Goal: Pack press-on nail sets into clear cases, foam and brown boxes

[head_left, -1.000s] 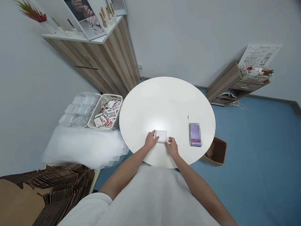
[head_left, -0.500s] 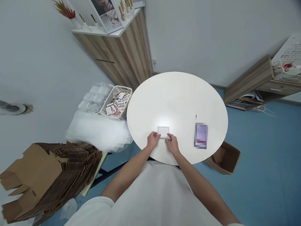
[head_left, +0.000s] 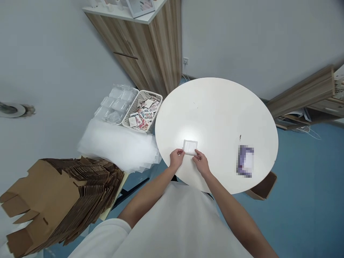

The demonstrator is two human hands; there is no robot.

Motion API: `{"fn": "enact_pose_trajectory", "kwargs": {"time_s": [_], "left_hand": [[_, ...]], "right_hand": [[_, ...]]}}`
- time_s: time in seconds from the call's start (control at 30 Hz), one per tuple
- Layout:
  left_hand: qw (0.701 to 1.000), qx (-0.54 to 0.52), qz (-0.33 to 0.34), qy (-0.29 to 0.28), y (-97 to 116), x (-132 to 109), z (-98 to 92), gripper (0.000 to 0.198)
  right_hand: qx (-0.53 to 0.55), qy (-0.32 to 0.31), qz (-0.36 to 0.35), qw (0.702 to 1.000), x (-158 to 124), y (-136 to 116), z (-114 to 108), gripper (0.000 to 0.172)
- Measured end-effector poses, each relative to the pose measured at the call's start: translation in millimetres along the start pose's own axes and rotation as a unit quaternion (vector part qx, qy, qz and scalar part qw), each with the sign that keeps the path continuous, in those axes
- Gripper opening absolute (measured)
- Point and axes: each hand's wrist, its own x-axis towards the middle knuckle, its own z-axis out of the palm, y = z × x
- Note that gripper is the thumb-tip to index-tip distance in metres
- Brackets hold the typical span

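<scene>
A small white rectangular packet (head_left: pixel 190 147) lies on the near part of the round white table (head_left: pixel 217 107). It looks wrapped in thin white sheet, and its contents are hidden. My left hand (head_left: pixel 176 158) pinches its near left corner between thumb and fingers. At the near right corner, my right hand (head_left: pixel 201 161) grips it with bent fingers. To the right on the same table is a purple and white rectangular item (head_left: pixel 245 161), blurred into blocks so its kind is unclear.
Left of the table are a basket of printed cards (head_left: pixel 142 114), clear plastic boxes (head_left: pixel 118 102), a pile of white translucent sheets (head_left: pixel 118 143) and a stack of flat brown cartons (head_left: pixel 88 190). An open carton (head_left: pixel 262 188) stands on the floor at right. A wooden cabinet (head_left: pixel 145 46) stands behind.
My view has turned, so the table and surroundings appear farther right, and the cabinet top sits higher in view. Both hands stay on the packet's near corners.
</scene>
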Motion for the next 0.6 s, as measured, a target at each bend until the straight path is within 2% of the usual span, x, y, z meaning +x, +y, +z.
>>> {"fn": "enact_pose_trajectory", "kwargs": {"time_s": [0.2,0.33,0.47,0.6], "left_hand": [[0.999,-0.007,0.038,0.036,2,49,-56.4,0.019],[0.997,-0.019,0.07,0.04,5,85,-85.3,0.026],[0.996,0.032,0.081,0.036,11,114,-100.8,0.037],[0.993,0.062,0.096,0.029,15,131,-105.0,0.052]], "right_hand": [[-0.014,-0.019,0.0,1.0,36,-41,66,0.054],[-0.002,-0.02,0.001,1.0,62,-65,107,0.056],[0.021,-0.019,0.002,1.0,84,-83,134,0.058],[0.029,-0.014,-0.003,0.999,101,-96,148,0.059]]}}
